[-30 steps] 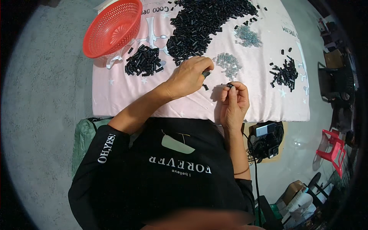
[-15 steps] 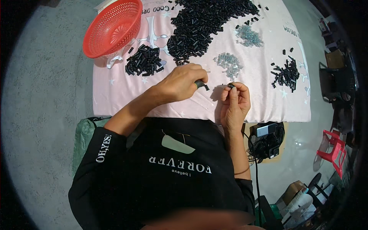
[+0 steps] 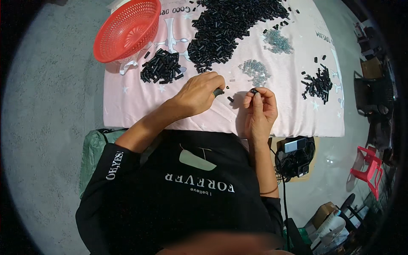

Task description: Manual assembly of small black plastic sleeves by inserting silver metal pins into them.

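Note:
My left hand (image 3: 199, 94) is closed around a small dark tool (image 3: 218, 92), whose black tip sticks out past the fingers; most of it is hidden in the palm. A short black tubular piece (image 3: 230, 99) lies on the cloth just below that tip, with a tiny dark bit (image 3: 228, 87) above it. Between thumb and fingertips, my right hand (image 3: 260, 108) pinches another small black piece (image 3: 254, 91). Close beyond the right hand is a loose pile of small clear pieces (image 3: 255, 72).
A large heap of black pieces (image 3: 221, 34) spreads over the pink cloth-covered table (image 3: 148, 112). Smaller black piles lie left (image 3: 161, 66) and right (image 3: 318, 84). More clear pieces (image 3: 278, 41) lie farther back. A red basket (image 3: 127, 34) stands at the far left corner.
The black piece at the tip of the tool in my left hand has come away and now lies on the cloth. My left hand has drawn slightly left; my right hand keeps its pinch.

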Available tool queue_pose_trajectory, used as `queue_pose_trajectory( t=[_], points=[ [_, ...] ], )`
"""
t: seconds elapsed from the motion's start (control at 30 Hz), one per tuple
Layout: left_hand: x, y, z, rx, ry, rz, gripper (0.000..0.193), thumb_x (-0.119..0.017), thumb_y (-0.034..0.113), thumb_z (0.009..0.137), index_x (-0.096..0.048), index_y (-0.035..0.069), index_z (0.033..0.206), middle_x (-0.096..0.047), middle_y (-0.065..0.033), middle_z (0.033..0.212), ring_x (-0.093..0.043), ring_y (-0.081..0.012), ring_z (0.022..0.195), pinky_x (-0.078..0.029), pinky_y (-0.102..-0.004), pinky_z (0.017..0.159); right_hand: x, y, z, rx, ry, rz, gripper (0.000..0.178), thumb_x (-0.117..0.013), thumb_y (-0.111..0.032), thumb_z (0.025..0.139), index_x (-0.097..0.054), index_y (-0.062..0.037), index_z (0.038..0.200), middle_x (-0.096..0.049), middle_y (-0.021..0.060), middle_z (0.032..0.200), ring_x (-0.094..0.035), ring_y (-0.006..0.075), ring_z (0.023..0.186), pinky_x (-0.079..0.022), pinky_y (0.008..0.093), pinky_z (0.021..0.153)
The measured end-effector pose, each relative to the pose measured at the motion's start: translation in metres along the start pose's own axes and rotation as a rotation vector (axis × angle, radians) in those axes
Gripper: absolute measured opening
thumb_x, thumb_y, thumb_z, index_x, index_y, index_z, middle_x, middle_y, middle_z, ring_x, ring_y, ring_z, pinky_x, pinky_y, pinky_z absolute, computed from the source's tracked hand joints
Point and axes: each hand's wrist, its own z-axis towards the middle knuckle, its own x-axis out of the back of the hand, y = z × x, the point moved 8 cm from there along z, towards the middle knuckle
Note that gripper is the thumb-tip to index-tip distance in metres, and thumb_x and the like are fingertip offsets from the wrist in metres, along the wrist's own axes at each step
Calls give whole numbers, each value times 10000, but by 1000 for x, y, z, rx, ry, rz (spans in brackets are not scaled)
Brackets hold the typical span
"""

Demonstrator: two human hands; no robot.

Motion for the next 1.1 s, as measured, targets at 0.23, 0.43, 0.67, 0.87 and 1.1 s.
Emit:
queue_pose_trajectory(
  t=[0.23, 0.43, 0.67, 0.87, 1.1],
  points=[
    [1, 5, -2, -42, 4, 31, 287, -534, -100, 708, -571, 31, 961, -575, -150, 905, -568, -370, 925, -463, -453, 793, 0, 8, 3, -44, -43, 56, 134, -536, -37, 1008, -562, 9, 1131, -638, 93, 946, -586, 126, 753, -483, 246, 692],
    [4, 6, 1, -48, 32, 32, 262, -528, -100, 727, -580, 25, 951, -589, -160, 880, -590, -380, 887, -470, -465, 773, -1, 9, 2, -50, -66, 47, 135, -529, -36, 1011, -564, 14, 1132, -640, 96, 938, -578, 129, 743, -474, 246, 689],
    [8, 27, 7, 16, 53, -312, 228, -537, -81, 817, -597, -26, 1030, -642, -138, 850, -650, -182, 780, -498, -329, 698, -5, 9, 1, -78, -76, 88, 142, -530, -42, 1011, -564, 23, 1133, -640, 92, 904, -567, 123, 736, -475, 244, 691],
    [7, 34, 13, 17, 69, -385, 238, -532, -86, 793, -613, -40, 1013, -670, -150, 853, -687, -194, 781, -536, -313, 712, -7, 9, 1, -97, -79, 92, 144, -521, -52, 1017, -560, 30, 1129, -629, 87, 869, -563, 116, 729, -485, 243, 685],
    [5, 34, 13, 13, 75, -385, 233, -521, -96, 781, -618, -45, 987, -672, -136, 829, -679, -174, 758, -533, -305, 685, -8, 6, -1, -89, -100, 79, 137, -507, -56, 1023, -557, 32, 1115, -608, 73, 851, -540, 105, 708, -503, 253, 676]
  ],
)
